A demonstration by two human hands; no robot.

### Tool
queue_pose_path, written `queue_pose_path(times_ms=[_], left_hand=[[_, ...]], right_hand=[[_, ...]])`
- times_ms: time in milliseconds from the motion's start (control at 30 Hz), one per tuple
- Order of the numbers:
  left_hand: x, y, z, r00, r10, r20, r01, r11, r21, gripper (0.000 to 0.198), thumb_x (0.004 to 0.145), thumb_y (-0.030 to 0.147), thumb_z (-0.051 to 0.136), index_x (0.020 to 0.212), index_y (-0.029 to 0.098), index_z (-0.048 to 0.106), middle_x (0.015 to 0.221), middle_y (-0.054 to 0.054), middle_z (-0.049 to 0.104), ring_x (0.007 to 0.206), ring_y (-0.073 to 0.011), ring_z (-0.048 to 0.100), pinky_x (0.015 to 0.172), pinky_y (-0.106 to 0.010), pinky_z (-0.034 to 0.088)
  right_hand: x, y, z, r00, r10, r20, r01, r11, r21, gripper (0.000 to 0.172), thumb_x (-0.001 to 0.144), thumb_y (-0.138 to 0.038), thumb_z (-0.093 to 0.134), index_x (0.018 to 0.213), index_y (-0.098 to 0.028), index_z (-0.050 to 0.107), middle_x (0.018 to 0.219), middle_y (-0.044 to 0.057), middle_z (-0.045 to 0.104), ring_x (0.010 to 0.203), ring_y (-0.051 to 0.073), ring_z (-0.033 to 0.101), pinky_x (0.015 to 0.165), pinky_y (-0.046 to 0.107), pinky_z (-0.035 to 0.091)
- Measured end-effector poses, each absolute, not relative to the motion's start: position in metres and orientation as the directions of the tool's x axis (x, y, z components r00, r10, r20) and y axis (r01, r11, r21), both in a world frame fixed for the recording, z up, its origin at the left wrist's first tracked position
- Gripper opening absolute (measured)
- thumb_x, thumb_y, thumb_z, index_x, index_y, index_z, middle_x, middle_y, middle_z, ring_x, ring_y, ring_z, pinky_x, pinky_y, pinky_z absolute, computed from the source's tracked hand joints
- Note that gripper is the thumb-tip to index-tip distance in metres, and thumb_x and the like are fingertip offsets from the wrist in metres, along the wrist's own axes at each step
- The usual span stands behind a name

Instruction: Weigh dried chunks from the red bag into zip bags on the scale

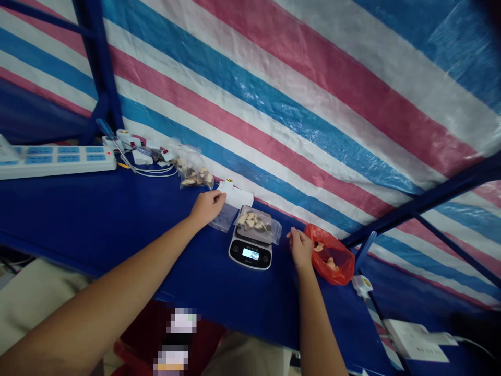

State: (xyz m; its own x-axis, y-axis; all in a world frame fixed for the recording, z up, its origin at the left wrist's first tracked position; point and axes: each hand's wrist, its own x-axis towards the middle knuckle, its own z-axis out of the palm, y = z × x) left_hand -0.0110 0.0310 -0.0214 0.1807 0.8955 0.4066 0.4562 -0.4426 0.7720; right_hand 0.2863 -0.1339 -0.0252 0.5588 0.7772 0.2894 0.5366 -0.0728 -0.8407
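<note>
A white kitchen scale with a lit display lies on the blue table in front of me. On its plate rests a clear plastic bag with pale, dried-looking slices inside. My left hand is closed in a pinch left of the scale, beside a flat clear bag and a white paper; what its fingertips hold, if anything, is hidden. To the right of the scale, my right hand has its fingers curled together, next to a red plastic bag with orange-pink pieces in it. I cannot see anything between those fingers.
Filled clear bags sit behind my left hand. Farther left are white cables, a blue-handled screwdriver and a power strip. A striped tarp hangs behind the blue table. At right stands a white box.
</note>
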Motion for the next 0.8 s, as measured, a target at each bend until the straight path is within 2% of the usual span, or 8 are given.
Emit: queue_pose_path(times_ms=[67, 133, 200, 300, 367, 433, 533, 800], left_hand=[[-0.011, 0.03, -0.021, 0.186, 0.893, 0.41, 0.449, -0.448, 0.773, 0.04, 0.09, 0.045, 0.045, 0.066, 0.017, 0.06, 0.056, 0.001, 0.051, 0.057, -0.013, 0.045, 0.06, -0.028, 0.028], [-0.009, 0.028, -0.021, 0.202, 0.89, 0.409, 0.438, -0.455, 0.775, 0.039, 0.091, 0.045, 0.046, 0.067, 0.017, 0.06, 0.056, 0.001, 0.051, 0.057, -0.0126, 0.046, 0.06, -0.028, 0.03], [-0.007, 0.024, -0.02, 0.241, 0.876, 0.417, 0.407, -0.482, 0.776, 0.035, 0.09, 0.045, 0.049, 0.073, 0.017, 0.062, 0.062, 0.001, 0.056, 0.059, -0.0124, 0.049, 0.062, -0.027, 0.035], [0.0, 0.014, -0.019, 0.38, 0.776, 0.504, 0.299, -0.619, 0.727, 0.027, 0.091, 0.043, 0.054, 0.095, 0.019, 0.066, 0.092, -0.003, 0.068, 0.083, -0.0155, 0.06, 0.075, -0.027, 0.044], [0.006, 0.008, -0.019, 0.489, 0.663, 0.566, 0.22, -0.722, 0.656, 0.029, 0.094, 0.042, 0.053, 0.11, 0.021, 0.065, 0.113, -0.006, 0.066, 0.106, -0.0192, 0.059, 0.091, -0.031, 0.046], [0.011, 0.002, -0.019, 0.567, 0.585, 0.58, 0.184, -0.777, 0.603, 0.031, 0.096, 0.042, 0.052, 0.117, 0.023, 0.064, 0.12, -0.007, 0.063, 0.117, -0.0215, 0.054, 0.102, -0.037, 0.043], [0.017, -0.002, -0.02, 0.618, 0.552, 0.56, 0.186, -0.795, 0.578, 0.03, 0.098, 0.042, 0.05, 0.118, 0.025, 0.065, 0.12, -0.007, 0.062, 0.118, -0.0227, 0.054, 0.104, -0.041, 0.041], [0.016, 0.003, -0.022, 0.606, 0.594, 0.53, 0.217, -0.764, 0.607, 0.034, 0.097, 0.046, 0.05, 0.119, 0.025, 0.064, 0.121, -0.006, 0.061, 0.119, -0.0239, 0.052, 0.104, -0.042, 0.042]], right_hand=[[0.283, -0.134, -0.022, 0.569, 0.785, 0.244, 0.445, -0.044, -0.894, 0.047, 0.084, -0.063, 0.056, 0.069, -0.019, 0.063, 0.052, -0.004, 0.047, 0.048, 0.012, 0.04, 0.049, 0.025, 0.031], [0.28, -0.134, -0.018, 0.555, 0.807, 0.203, 0.355, -0.009, -0.935, 0.041, 0.082, -0.057, 0.059, 0.074, -0.018, 0.068, 0.058, -0.001, 0.056, 0.054, 0.013, 0.046, 0.05, 0.025, 0.032], [0.276, -0.134, -0.014, 0.513, 0.838, 0.188, 0.318, 0.018, -0.948, 0.035, 0.079, -0.049, 0.059, 0.081, -0.017, 0.074, 0.076, 0.005, 0.069, 0.068, 0.017, 0.056, 0.055, 0.026, 0.039], [0.273, -0.135, -0.01, 0.402, 0.895, 0.191, 0.35, 0.042, -0.936, 0.031, 0.076, -0.038, 0.057, 0.086, -0.019, 0.08, 0.112, 0.009, 0.074, 0.1, 0.025, 0.063, 0.074, 0.031, 0.047], [0.272, -0.136, -0.01, 0.319, 0.926, 0.203, 0.37, 0.076, -0.926, 0.033, 0.077, -0.033, 0.053, 0.089, -0.021, 0.081, 0.123, 0.008, 0.072, 0.115, 0.027, 0.06, 0.091, 0.036, 0.046], [0.269, -0.135, -0.011, 0.247, 0.943, 0.223, 0.39, 0.113, -0.914, 0.036, 0.078, -0.03, 0.05, 0.095, -0.023, 0.082, 0.126, 0.007, 0.071, 0.124, 0.027, 0.056, 0.106, 0.041, 0.04], [0.262, -0.133, -0.011, 0.168, 0.953, 0.251, 0.486, 0.141, -0.863, 0.038, 0.078, -0.029, 0.05, 0.1, -0.025, 0.081, 0.126, 0.005, 0.071, 0.125, 0.027, 0.054, 0.113, 0.045, 0.034], [0.258, -0.136, -0.005, 0.197, 0.867, 0.458, 0.739, 0.176, -0.65, 0.038, 0.086, -0.02, 0.047, 0.106, -0.023, 0.079, 0.114, 0.007, 0.075, 0.11, 0.023, 0.064, 0.102, 0.039, 0.046]])
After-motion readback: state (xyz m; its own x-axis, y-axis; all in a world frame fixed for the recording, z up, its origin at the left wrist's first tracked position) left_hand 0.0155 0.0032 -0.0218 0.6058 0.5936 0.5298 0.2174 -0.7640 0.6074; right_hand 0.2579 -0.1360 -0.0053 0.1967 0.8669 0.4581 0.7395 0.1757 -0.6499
